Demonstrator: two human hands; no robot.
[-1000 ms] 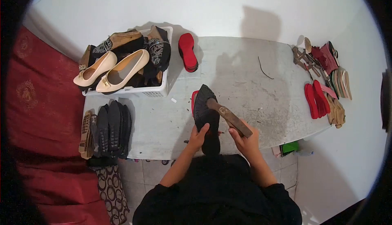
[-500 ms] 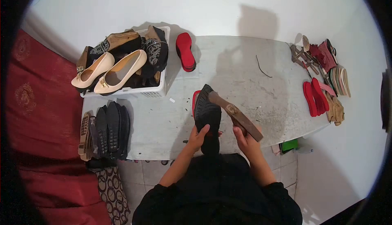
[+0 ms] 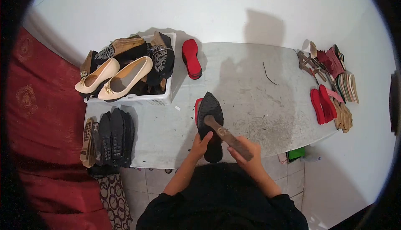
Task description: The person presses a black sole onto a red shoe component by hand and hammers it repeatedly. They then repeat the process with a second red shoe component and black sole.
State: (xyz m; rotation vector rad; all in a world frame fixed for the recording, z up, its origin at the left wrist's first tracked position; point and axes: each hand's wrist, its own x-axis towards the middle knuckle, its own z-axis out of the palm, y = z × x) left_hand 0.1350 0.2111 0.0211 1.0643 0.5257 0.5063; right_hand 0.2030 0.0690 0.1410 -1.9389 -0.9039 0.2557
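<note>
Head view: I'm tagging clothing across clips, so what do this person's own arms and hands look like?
Both arms wear black sleeves pushed up near the elbows, part of a plain black top. The forearms are uncovered. The left hand and right hand are ungloved; no watch, bracelet or ring can be made out at this size.

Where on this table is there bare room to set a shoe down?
Bare table lies between the red sole and the red insoles, apart from a thin dark strand. The left end is crowded by the basket and black soles.

Black treaded sole (image 3: pixel 210 117) stands lengthwise at table edge, wooden-handled hammer (image 3: pixel 227 136) across it.
</note>
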